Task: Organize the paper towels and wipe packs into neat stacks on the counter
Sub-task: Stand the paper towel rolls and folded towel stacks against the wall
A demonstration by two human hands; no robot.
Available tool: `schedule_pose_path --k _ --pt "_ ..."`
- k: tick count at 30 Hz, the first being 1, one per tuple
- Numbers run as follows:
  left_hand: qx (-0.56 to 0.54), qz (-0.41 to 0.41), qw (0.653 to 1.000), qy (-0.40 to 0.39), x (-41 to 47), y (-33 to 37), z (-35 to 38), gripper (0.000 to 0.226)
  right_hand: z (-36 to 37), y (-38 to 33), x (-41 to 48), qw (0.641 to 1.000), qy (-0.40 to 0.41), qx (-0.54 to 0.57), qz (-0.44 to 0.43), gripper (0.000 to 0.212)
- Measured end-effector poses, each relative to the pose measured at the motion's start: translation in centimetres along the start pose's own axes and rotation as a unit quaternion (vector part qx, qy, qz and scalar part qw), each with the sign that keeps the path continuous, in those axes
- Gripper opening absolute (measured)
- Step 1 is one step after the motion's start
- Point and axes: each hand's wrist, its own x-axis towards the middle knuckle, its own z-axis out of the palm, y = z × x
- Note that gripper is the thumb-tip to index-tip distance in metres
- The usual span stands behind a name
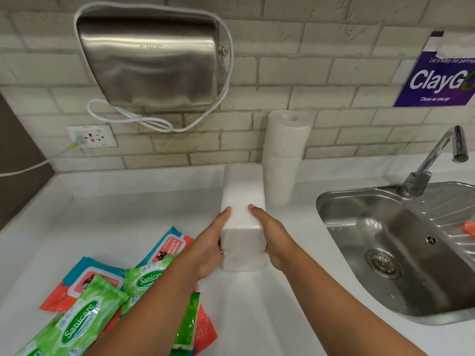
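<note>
A long white stack of folded paper towel packs lies on the white counter, running from the back wall toward me. My left hand grips its near left side, thumb on top. My right hand grips its near right side the same way. Two white paper towel rolls stand one on the other by the wall, just right of the stack. At the lower left lies a loose pile of wipe packs: green Sanicare packs over red-and-blue ones, partly hidden by my left forearm.
A steel sink with a tap fills the right side. A steel hand dryer hangs on the brick wall, its white cord looped below. A wall socket sits at the left; a purple sign at the right.
</note>
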Motion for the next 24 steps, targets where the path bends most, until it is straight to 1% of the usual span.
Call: schedule_pose_path --k 3,8,13,18,24 --pt "-0.005 0.009 1.0 0.008 0.8 -0.2 1.0 0.053 -1.2 -0.7 0.7 1.0 -0.016 -0.018 0.0 0.069" --pt "-0.013 0.014 0.999 0.029 2.3 0.3 2.4 0.052 -2.7 -2.3 1.7 0.999 -0.045 -0.025 0.006 0.055" --pt "-0.01 0.021 0.998 0.05 4.2 1.3 3.7 0.042 -3.4 -4.2 3.4 0.998 -0.048 -0.029 0.014 0.05" --pt "-0.001 0.028 0.996 0.079 6.3 2.3 4.1 0.047 -3.7 -5.1 5.7 0.998 -0.043 -0.032 0.018 0.057" --pt "-0.004 0.042 0.996 0.082 8.5 2.9 3.9 0.058 -3.8 -6.0 7.1 0.999 -0.047 -0.012 0.01 0.051"
